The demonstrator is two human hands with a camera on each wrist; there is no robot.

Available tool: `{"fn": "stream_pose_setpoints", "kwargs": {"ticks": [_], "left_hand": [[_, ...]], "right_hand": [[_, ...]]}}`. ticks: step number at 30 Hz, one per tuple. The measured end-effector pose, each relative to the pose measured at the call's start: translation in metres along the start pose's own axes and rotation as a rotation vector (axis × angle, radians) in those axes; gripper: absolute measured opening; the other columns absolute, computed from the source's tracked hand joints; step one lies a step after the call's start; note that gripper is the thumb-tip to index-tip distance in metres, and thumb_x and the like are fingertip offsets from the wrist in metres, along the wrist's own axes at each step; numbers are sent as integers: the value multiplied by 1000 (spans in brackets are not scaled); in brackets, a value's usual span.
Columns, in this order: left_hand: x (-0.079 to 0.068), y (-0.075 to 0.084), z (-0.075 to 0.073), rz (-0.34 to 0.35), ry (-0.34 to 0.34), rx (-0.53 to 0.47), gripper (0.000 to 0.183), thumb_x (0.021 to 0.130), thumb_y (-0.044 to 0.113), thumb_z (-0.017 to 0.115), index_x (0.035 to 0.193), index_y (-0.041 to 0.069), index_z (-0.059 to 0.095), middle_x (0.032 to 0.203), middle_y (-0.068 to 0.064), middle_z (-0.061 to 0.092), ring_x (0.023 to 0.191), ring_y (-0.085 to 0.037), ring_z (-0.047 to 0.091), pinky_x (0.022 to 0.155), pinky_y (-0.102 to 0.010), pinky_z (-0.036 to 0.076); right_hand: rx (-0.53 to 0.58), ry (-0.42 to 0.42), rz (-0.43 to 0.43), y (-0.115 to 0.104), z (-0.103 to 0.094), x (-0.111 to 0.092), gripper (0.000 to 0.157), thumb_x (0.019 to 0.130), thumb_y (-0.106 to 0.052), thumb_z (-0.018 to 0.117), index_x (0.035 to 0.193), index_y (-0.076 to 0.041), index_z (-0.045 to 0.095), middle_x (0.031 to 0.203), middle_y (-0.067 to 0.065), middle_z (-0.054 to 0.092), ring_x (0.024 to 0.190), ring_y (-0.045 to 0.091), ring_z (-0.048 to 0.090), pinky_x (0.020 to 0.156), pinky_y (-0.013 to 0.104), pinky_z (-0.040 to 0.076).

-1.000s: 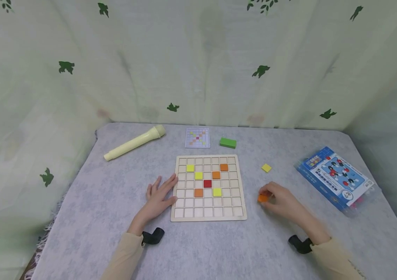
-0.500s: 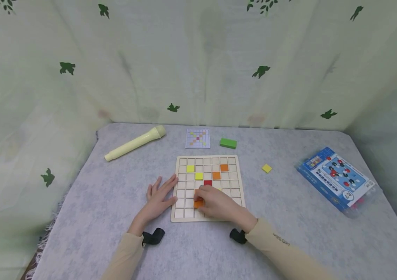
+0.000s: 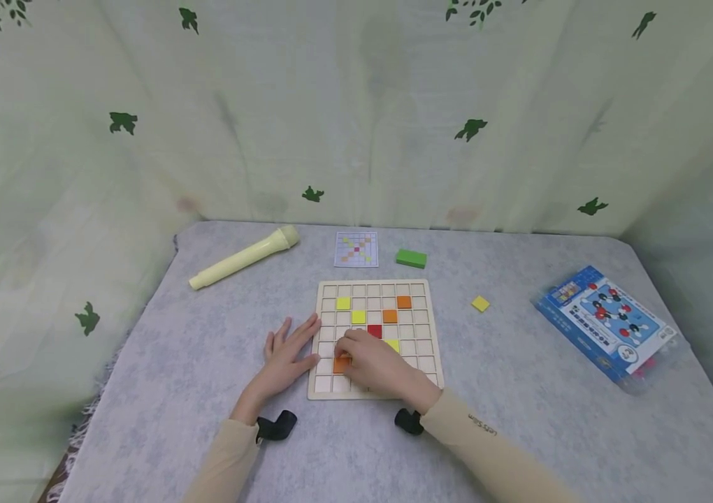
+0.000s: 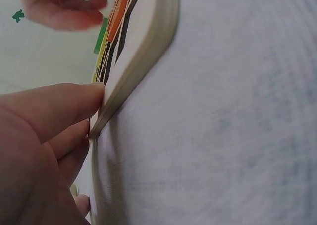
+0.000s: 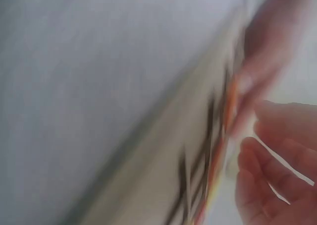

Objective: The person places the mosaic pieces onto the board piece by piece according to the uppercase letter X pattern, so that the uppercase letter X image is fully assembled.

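Note:
The wooden grid board [image 3: 372, 283] lies flat in the head view, holding yellow, orange and red [image 3: 374, 331] square tiles in some cells. My left hand [image 3: 282, 363] rests on the table with thumb and fingers touching the board's left edge. Over the board's lower left, my right hand [image 3: 372, 358] hovers with bent fingers. An orange tile [image 3: 340, 366] lies in a lower-left cell just beside those fingertips. In the right wrist view, the fingers [image 5: 270, 155] are apart from the orange tile [image 5: 231, 106], with nothing visible between them. The hand covers several cells.
A yellow tile [image 3: 480, 304] lies right of the board. Behind the board are a pattern card [image 3: 356, 250] and a green block [image 3: 411, 258]. A pale yellow microphone-shaped object [image 3: 245, 257] lies back left, a blue boxed set [image 3: 605, 325] at the right.
My right hand has carried the orange tile from right of the board leftward onto the grid, shifted it further left and let it go in a lower-left cell. My left hand has stayed put.

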State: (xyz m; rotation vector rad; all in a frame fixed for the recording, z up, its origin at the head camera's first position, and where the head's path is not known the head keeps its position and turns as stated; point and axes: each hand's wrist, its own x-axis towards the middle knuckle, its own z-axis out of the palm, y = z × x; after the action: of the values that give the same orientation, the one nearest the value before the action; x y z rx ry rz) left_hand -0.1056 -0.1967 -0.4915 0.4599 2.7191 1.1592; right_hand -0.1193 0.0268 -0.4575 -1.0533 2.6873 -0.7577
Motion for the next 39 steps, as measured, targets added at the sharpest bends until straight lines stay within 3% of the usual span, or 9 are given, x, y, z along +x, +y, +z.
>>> {"fn": "stream_pose_setpoints", "kwargs": {"ticks": [3,6,10,14,18,28,32,39], "left_hand": [[0,1,0,-11,-6,-9,62,96,21,58,150,10,31,158,-5,20,142,-39,-8,103,-59,-15],[0,2,0,-20,-12,-12,62,96,20,58,151,10,30,158,-4,19,142,-38,-10,103,-58,-16],[-1,2,-1,-26,-11,0,62,96,19,58,151,10,30,158,-4,19,142,-38,-9,103,-58,-15],[-1,2,-2,-23,-8,3,62,96,20,58,151,10,30,158,-5,19,142,-39,-9,103,-59,-15],[-1,2,-1,-13,-8,0,62,96,21,58,151,9,30,158,-6,19,142,-39,-8,103,-59,-15],[0,2,0,6,8,-8,62,96,20,58,150,7,31,157,-9,21,141,-41,-8,102,-60,-15],[-1,2,0,4,13,-6,62,96,21,58,150,7,31,157,-9,21,141,-41,-8,102,-60,-15],[-1,2,1,-3,4,-5,62,96,20,58,150,8,30,157,-8,20,142,-40,-9,102,-60,-16]], "right_hand": [[92,53,107,19,-19,-12,18,86,-7,68,104,-10,67,101,-1,60,92,14,53,82,29,47],[134,157,214,54,-39,-30,20,86,-5,68,105,-6,66,105,4,60,97,20,55,84,36,47],[40,263,355,108,-63,-57,25,84,-4,69,109,-1,65,114,14,56,107,32,49,88,46,44],[-48,277,465,146,-78,-80,31,86,-6,70,115,2,62,122,23,51,111,41,43,90,52,39],[-49,248,469,161,-85,-91,29,87,-5,68,114,4,62,115,25,53,103,42,48,86,53,42],[-10,244,410,156,-81,-85,15,84,1,68,99,1,65,94,13,55,85,26,52,75,43,45],[52,193,286,131,-70,-81,17,82,0,71,98,-5,65,94,5,57,86,21,54,75,38,47],[114,4,95,83,-51,-76,20,81,-5,73,96,-11,63,92,-6,57,84,14,52,75,32,47]]}}
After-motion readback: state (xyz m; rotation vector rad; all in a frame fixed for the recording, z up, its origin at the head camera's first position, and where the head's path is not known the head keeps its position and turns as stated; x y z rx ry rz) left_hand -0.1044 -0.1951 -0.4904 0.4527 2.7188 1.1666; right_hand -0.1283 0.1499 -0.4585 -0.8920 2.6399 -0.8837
